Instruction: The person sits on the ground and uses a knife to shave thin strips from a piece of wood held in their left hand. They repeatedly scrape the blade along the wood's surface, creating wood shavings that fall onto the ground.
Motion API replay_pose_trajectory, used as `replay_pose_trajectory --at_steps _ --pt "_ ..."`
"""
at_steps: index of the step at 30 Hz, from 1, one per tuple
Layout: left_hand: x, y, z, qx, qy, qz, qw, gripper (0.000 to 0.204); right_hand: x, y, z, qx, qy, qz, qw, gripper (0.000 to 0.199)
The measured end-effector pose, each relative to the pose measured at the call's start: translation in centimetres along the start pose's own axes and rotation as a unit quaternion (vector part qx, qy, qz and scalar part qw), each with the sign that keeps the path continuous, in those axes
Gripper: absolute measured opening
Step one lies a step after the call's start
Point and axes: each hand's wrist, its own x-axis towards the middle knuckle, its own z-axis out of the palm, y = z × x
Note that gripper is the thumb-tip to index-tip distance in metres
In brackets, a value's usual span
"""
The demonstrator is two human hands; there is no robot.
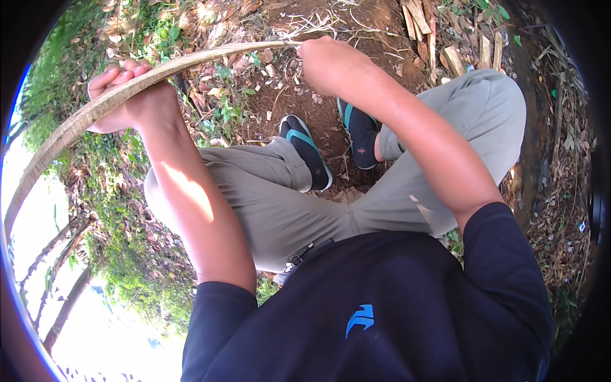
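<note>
A long pale wooden pole (191,59) runs from the left rim up to the front of my right hand, looking curved and narrower toward that far end. My left hand (137,102) is wrapped round it from below, with the fingertips curled on its far side. At the thin end, my right hand (328,60) is closed in a fist. A small greyish sliver shows where the fist meets the pole, too small to name. The fist hides whatever lies inside it.
I sit low with knees apart, my dark shoes (307,149) with green trim on brown soil (273,105). Cut wood pieces (454,60) lie at the far right. Dry leaves and shavings (318,25) litter the ground ahead; green plants (137,216) grow at left.
</note>
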Motion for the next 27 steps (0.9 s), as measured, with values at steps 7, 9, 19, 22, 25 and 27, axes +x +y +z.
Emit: replay_pose_trajectory --at_steps 7,9,19,22,25,27 --pt "-0.3 0.6 0.4 -0.009 -0.005 -0.048 0.999 0.023 0.5 -0.9 1.0 0.005 -0.016 0.026 1.000 0.024" --pt "-1.0 -0.2 1.1 -0.004 -0.004 -0.035 0.999 0.019 0.9 0.2 2.1 0.008 0.018 0.011 1.000 0.025" --pt "0.0 0.2 0.2 -0.015 -0.083 -0.054 0.995 0.028 5.1 4.9 6.8 0.045 0.035 0.074 0.996 0.024" --pt "-1.0 0.8 0.9 -0.015 -0.083 -0.050 0.995 0.022 4.8 4.6 4.4 0.075 -0.005 0.120 0.990 0.021" --pt "-0.3 0.9 1.1 0.011 -0.005 -0.033 0.999 0.024 3.4 3.2 2.3 0.029 0.009 0.069 0.997 0.025" --pt "0.6 1.2 0.7 0.025 0.043 -0.023 0.999 0.030 2.4 2.1 1.6 0.047 0.011 0.057 0.997 0.039"
